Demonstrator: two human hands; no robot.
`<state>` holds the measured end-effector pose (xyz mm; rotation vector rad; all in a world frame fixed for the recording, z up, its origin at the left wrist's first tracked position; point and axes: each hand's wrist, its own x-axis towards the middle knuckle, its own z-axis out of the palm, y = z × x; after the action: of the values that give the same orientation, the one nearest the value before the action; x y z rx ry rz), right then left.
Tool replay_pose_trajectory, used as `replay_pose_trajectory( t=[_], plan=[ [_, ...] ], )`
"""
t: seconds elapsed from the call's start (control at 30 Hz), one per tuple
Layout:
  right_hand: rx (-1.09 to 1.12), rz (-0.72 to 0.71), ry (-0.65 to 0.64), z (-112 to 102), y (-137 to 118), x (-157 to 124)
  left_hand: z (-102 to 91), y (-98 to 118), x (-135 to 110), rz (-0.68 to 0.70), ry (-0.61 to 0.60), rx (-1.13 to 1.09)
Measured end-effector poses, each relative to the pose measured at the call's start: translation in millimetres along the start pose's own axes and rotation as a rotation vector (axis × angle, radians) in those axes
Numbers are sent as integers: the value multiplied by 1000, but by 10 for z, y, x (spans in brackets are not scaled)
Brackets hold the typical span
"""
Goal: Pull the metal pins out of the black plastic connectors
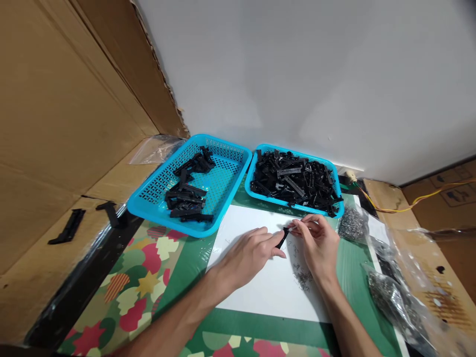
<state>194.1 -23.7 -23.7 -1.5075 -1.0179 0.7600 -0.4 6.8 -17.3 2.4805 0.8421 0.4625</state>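
My left hand [256, 249] is closed on a small black plastic part [283, 239], held above the white sheet [253, 292]. At the part's far end, the fingertips of my right hand [316, 240] are pinched together. Whatever they hold is too small to make out. A loose pile of tiny metal pieces [303, 278] lies on the sheet below my right hand, with a few more scattered near the fingers.
A blue basket [232, 201] at the left holds several black parts. Another blue basket [256, 146] is heaped with them. Plastic bags of small metal pieces [394, 297] lie at the right, near yellow and red wires [394, 210]. Two black parts [69, 227] rest on cardboard at far left.
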Motion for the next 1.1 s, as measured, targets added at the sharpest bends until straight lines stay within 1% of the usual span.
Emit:
replay_pose_trajectory(
  t=[0.13,0.23,0.33,0.57,0.77,0.93,1.1],
  plan=[
    [-46,-25,-10,-3,4,-8,-12,10,-7,-11,-24,-27],
    [-118,-72,-25,-1,5,-24,2,8,-15,-19,-15,-46],
    [-135,-90,-23,4,6,-37,7,11,-21,-35,-15,-45],
    [-125,-131,65,-2,-23,-52,-18,24,-26,-51,-38,-69],
    [-115,-120,-8,26,-13,-55,-21,36,-29,-61,-12,-64],
    [-126,-151,-13,30,6,-56,-32,42,-34,-81,-32,-83],
    [-99,-130,-44,12,2,-9,-32,34,-27,-95,-40,-129]
  ],
)
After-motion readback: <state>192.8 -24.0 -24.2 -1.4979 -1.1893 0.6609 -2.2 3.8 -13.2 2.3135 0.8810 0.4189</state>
